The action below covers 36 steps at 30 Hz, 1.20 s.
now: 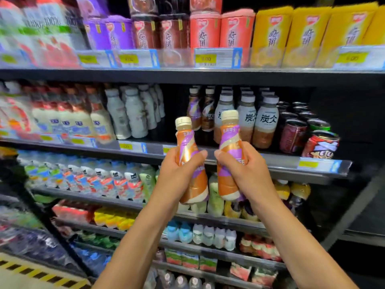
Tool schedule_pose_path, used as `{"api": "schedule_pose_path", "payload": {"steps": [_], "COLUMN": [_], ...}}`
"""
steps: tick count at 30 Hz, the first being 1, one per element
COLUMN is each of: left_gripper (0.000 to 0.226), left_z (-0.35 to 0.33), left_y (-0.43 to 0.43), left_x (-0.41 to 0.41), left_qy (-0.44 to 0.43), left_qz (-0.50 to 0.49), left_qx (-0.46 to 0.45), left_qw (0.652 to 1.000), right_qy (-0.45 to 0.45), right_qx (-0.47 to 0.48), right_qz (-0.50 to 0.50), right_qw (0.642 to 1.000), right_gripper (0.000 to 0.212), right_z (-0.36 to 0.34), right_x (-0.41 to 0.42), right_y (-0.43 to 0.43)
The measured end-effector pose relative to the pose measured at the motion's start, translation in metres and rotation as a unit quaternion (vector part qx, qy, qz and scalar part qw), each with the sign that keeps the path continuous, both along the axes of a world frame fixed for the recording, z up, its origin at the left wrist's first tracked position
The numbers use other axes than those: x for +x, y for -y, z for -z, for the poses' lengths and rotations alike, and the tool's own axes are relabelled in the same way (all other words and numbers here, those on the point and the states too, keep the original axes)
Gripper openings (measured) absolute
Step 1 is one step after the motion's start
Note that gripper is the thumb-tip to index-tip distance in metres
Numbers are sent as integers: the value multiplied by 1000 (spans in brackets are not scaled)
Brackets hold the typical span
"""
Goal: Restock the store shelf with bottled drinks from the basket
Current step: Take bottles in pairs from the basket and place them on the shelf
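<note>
Both bare forearms come up from the bottom of the view, angling in toward each other. Left hand (179,174) is wrapped round one bottle (186,138), right hand (246,174) round a second bottle (229,136). The hands are level, thumbs across the front, tips close but not touching.

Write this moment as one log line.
left hand: grips left bottle | right hand: grips right bottle | caps up, before shelf

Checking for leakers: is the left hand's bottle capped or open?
Capped: a cream cap sits on the orange-and-purple bottle gripped by the left hand. Whether the seal is intact cannot be told.
</note>
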State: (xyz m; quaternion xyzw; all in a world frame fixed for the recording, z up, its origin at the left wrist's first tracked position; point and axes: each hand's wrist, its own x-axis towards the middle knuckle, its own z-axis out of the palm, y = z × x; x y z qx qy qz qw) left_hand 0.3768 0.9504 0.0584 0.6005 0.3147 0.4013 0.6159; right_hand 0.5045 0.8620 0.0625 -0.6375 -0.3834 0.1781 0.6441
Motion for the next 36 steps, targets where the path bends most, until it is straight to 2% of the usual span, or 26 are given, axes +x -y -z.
{"api": "schedule_pose_path", "payload": {"steps": [5,10,15,17,20,24,32,36], "left_gripper": [30,59,46,37,26,42,53,48], "left_z": [-4,-19,-24,-19,-5,1,5,6], "left_y": [-55,-116,-167,-186,-214,-227,-242,-247], "left_x": [16,40,67,78,92,110,121,123], "left_qy": [3,8,-41,-52,-53,-37,-93,-107], "left_qz": [27,28,36,51,50,35,35,30], "left_qx": [2,-2,19,21,-2,19,66,83], "left_qw": [1000,1000,998,997,997,999,993,990], "right_qy": [15,39,97,136,219,306,423,411], "right_qx": [-14,-25,-70,-106,-182,-206,-281,-267], "right_qz": [32,96,162,195,242,267,275,289], "right_qw": [999,994,979,965,927,890,816,822], "right_gripper": [31,47,47,41,46,66,58,62], "right_z": [-2,-10,-25,-28,-26,-20,-9,-5], "right_x": [8,23,39,44,47,46,48,48], "right_y": [-54,-108,-149,-163,-180,-191,-208,-214]}}
